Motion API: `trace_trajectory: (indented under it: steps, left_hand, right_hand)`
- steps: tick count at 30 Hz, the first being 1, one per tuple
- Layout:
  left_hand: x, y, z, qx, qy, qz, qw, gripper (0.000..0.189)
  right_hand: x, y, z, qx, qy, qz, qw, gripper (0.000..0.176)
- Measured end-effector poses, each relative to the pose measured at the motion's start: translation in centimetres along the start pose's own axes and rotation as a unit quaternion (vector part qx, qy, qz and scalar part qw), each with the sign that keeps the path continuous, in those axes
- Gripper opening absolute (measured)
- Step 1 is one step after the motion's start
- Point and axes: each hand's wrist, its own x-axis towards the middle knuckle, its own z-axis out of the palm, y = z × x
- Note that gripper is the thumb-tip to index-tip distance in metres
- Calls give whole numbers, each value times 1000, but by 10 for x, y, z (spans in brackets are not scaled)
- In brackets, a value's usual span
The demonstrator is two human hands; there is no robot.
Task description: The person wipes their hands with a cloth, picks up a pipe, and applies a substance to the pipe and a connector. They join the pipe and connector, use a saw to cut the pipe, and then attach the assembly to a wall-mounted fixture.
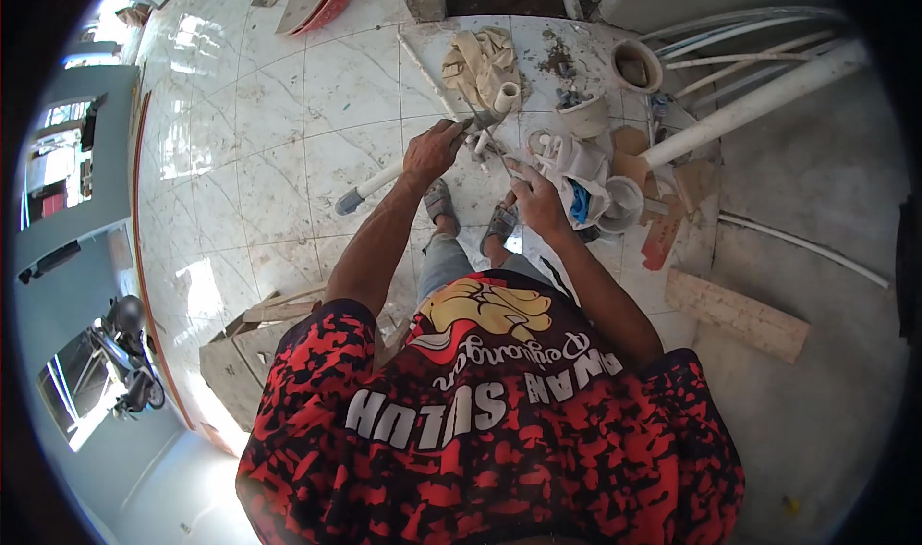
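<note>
My left hand (434, 151) is closed round the handle end of a small grey trowel-like tool (486, 120), held out above the floor in front of my feet. Close by on the right, my right hand (536, 199) has its fingers drawn together near a thin strip (504, 161); what exactly they pinch is too small to make out. Beyond the tool, a short white pipe piece (506, 96) stands by a crumpled beige cloth (480, 60). Small white pipe fittings (479, 142) lie beneath my hands.
White pipe with a grey end (351, 201) lies left of my feet. At right are a white bag (576, 161), buckets (624, 199), a round pot (636, 65), long pipes (759, 103) and a wooden block (737, 313). A red basin (322, 2) sits at the far left.
</note>
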Motion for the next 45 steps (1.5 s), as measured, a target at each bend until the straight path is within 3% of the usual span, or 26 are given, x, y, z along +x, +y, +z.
trace_trajectory:
  steps: [14,19,22,26,35,37,40,44,45]
  left_hand:
    - [12,-3,5,-15,-51,5,999,28]
    - [21,-20,5,-113,-97,69,986,38]
    - [21,-18,-1,-110,-117,57,985,40]
    - [22,-19,4,-115,-79,101,985,32]
    - [19,-12,2,-58,-92,57,992,31]
    - [16,-10,-1,-102,-76,-32,991,23]
    - [12,-16,-2,-57,-97,-81,990,24]
    - [5,-15,-7,-15,-110,-71,991,25]
    - [4,-11,-6,-17,-77,-68,995,26]
  right_hand:
    - [15,0,0,-21,-5,12,1000,38]
    - [16,0,-3,-6,-8,36,999,38]
    - [16,3,-4,-9,2,23,1000,37]
    - [14,-2,-1,6,-2,31,1000,38]
    - [12,-7,-4,0,-6,37,999,38]
    - [15,-4,-3,-6,-9,37,999,38]
    - [16,4,2,32,-21,-23,999,35]
    - [18,0,15,36,-22,8,999,31]
    - [20,2,20,46,-23,8,999,28]
